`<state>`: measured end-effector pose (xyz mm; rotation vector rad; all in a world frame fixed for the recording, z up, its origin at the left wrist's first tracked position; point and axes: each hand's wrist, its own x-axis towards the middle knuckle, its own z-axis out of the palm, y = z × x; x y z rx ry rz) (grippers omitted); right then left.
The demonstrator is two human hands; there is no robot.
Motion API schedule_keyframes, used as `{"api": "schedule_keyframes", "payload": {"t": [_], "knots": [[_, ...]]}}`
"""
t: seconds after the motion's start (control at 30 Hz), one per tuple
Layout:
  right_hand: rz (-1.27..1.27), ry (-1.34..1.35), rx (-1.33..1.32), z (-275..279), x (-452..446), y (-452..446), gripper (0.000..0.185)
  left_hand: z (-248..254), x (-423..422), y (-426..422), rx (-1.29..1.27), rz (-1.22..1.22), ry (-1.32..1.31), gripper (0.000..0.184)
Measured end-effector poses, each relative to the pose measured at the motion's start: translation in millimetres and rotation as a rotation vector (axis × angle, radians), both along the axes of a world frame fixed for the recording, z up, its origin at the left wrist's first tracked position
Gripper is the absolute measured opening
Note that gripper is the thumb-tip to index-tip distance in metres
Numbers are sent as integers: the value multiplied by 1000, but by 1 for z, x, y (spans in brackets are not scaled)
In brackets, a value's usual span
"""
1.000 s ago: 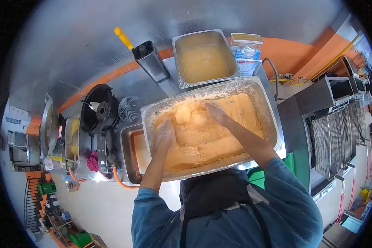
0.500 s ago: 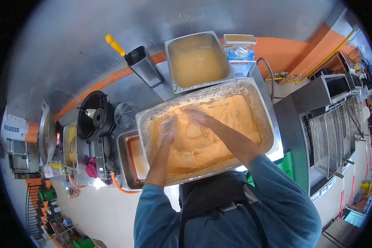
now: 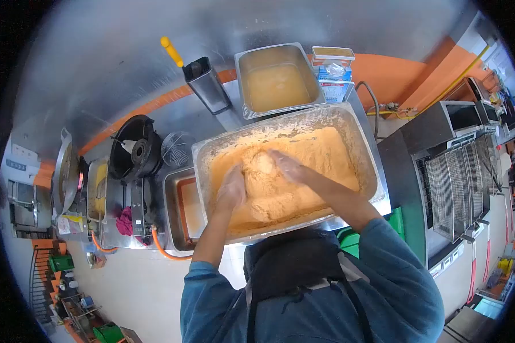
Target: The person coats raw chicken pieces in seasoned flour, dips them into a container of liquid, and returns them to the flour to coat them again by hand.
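Note:
A large metal tray (image 3: 360, 128) holds a bed of orange-tan powder (image 3: 332, 154). My left hand (image 3: 232, 186), dusted with powder, lies in the powder on the left side of the tray, its fingers pointing up and partly sunk. Across from it, my right hand (image 3: 287, 166) rests in the powder with fingers spread toward the left. Between my hands is a powder-covered lump (image 3: 261, 163); whether my fingers touch it cannot be made out. A mound of powder lies just below it.
Behind stands a metal pan of yellowish liquid (image 3: 277, 86), beside a blue-and-white box (image 3: 335, 88). A metal holder with a yellow handle (image 3: 207, 86), a wire strainer (image 3: 178, 150) and a black burner (image 3: 136, 150) are to the left. Wire fryer baskets (image 3: 458, 191) hang at the right.
My hands came close together around the lump, then moved slightly apart and lower. The powder between and below them has shifted into a mound. The camera view has swayed slightly.

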<state>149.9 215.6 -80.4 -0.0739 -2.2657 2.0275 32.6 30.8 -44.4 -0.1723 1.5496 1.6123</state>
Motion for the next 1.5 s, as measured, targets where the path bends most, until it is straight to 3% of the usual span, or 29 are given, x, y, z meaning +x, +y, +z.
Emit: {"api": "schedule_keyframes", "payload": {"t": [0.03, 0.07, 0.13, 0.2, 0.27, 0.3, 0.37, 0.4, 0.47, 0.53, 0.67, 0.7, 0.77, 0.8, 0.83, 0.9, 0.93, 1.03, 1.1, 1.17, 1.23, 1.3, 1.37, 1.4, 1.43, 1.5], "knots": [[64, -3, 86, 13, 12, 21, 52, -7, -8, -9, 15, 14, -61, 40], [126, -9, 173, 23, 19, 31, 55, -2, -9, -16, -166, -83, 53, 39], [181, -196, -149, -22, 17, 24, 54, 14, 1, -30, -536, -281, 271, 36], [179, -272, -269, -21, 18, 13, 54, -62, -6, -28, -418, -274, 444, 31], [131, -244, -198, 30, 18, -16, 54, -90, 7, -20, -408, -175, 784, 28], [139, -232, -113, 30, 16, -16, 54, -85, 29, -5, -454, -69, 1037, 27], [163, -213, 59, 30, 8, -10, 54, -58, 35, -4, -417, -30, 939, 25], [247, -288, 152, 35, 11, -1, 54, -12, 26, -16, -333, -103, 590, 25], [415, -433, 345, 54, 22, 25, 53, 12, 13, -37, -394, -365, 477, 25], [334, -448, 42, 38, 27, 12, 52, 0, 18, -62, -697, -758, 940, 23], [138, -449, -561, -8, 40, -20, 50, -10, 55, -31, -159, -168, 395, 30], [159, -372, -515, 9, 42, -23, 51, -12, 66, -21, -26, -32, 252, 31], [204, -215, -418, 42, 41, -25, 52, -7, 66, -17, 19, 90, 90, 35], [254, -12, -305, 41, 45, -15, 54, 11, 58, -20, -65, 78, 75, 37], [303, 193, -188, 39, 52, 2, 55, 30, 52, -20, -190, 39, 110, 38], [294, 268, -151, 29, 50, 7, 56, 72, 46, -17, -482, -75, 205, 38], [232, 140, -229, 18, 45, -3, 57, 83, 46, -14, -648, -150, 272, 37], [29, -234, -468, -17, 23, -42, 58, 37, 41, -8, -512, -161, 495, 33], [-27, -381, -544, -9, 16, -44, 57, -6, 27, -9, -341, 17, 466, 31], [1, -426, -533, 50, 10, -31, 55, 2, 16, -8, -321, 96, 523, 31], [82, -463, 6, 85, 14, 14, 53, 53, 16, -4, -448, 77, 666, 31], [33, -452, 29, 73, 16, 33, 51, 6, -9, -11, -584, -146, 1091, 29], [-120, -398, -373, 21, 5, 28, 50, 6, -9, 1, -683, -290, 1096, 28], [-179, -366, -521, 4, -4, 25, 50, 44, 3, 27, -714, -313, 897, 29], [-211, -348, -566, -1, -23, 13, 49, 64, 9, 43, -736, -336, 696, 30], [-188, -301, -514, 4, -27, 8, 46, 21, 0, 48, -432, -115, 623, 31]]}}
